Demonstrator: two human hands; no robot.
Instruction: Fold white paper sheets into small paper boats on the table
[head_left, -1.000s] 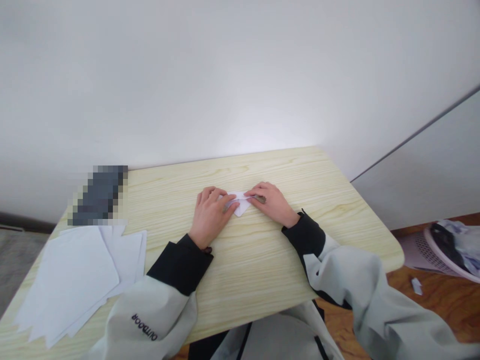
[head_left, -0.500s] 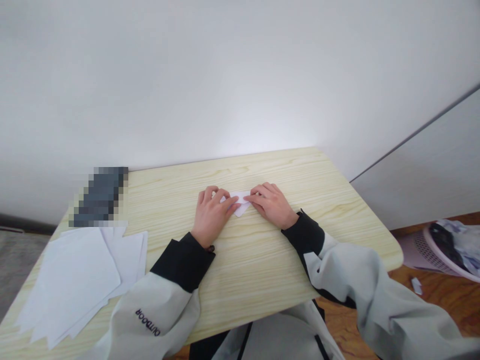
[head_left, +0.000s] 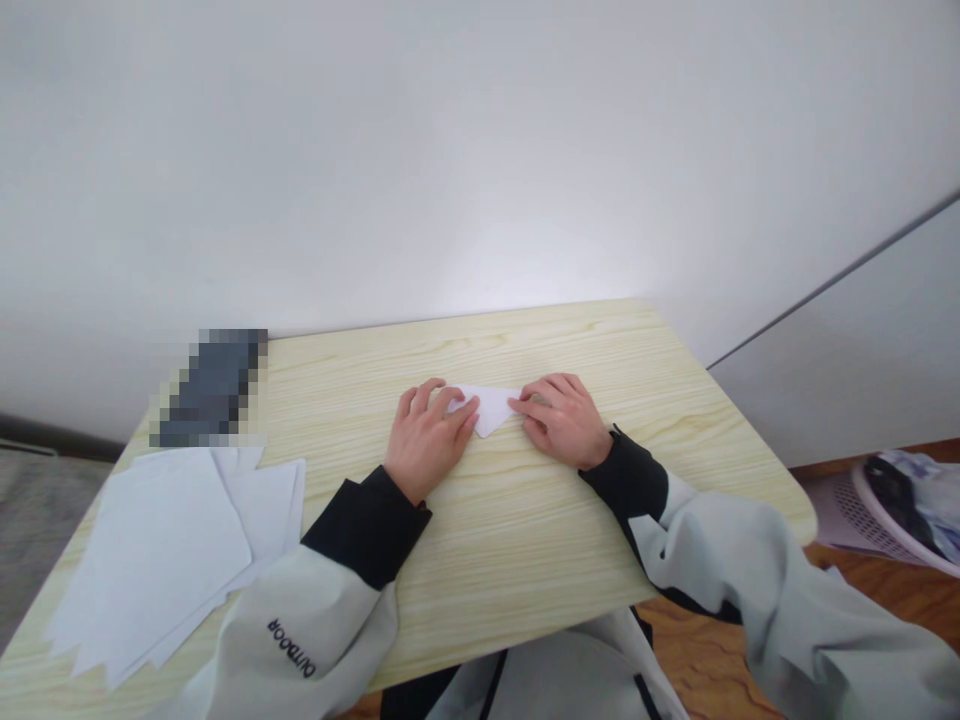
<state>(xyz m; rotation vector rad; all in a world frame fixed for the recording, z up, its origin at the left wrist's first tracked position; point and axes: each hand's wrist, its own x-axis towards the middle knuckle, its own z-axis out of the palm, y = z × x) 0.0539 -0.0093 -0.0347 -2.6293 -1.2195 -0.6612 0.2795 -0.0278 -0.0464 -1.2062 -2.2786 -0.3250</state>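
A small folded sheet of white paper (head_left: 493,408) lies on the wooden table, roughly triangular with one corner pointing toward me. My left hand (head_left: 429,432) has its thumb and fingers closed on the paper's left end. At the right end, my right hand (head_left: 562,415) pinches the paper with thumb and index finger, its other fingers curled behind. The fingers partly hide both ends of the paper, while its middle shows between them.
A loose stack of white paper sheets (head_left: 165,550) lies on the table's left side. Behind it sits a dark, pixelated flat object (head_left: 214,385). A wall (head_left: 480,160) borders the table's far edge. A lilac basket (head_left: 862,520) with plastic bags stands on the floor at right.
My right hand has moved right, away from the left, and more of the paper's middle shows. The upper strip that was folded over now appears flatter. The view has shifted slightly.
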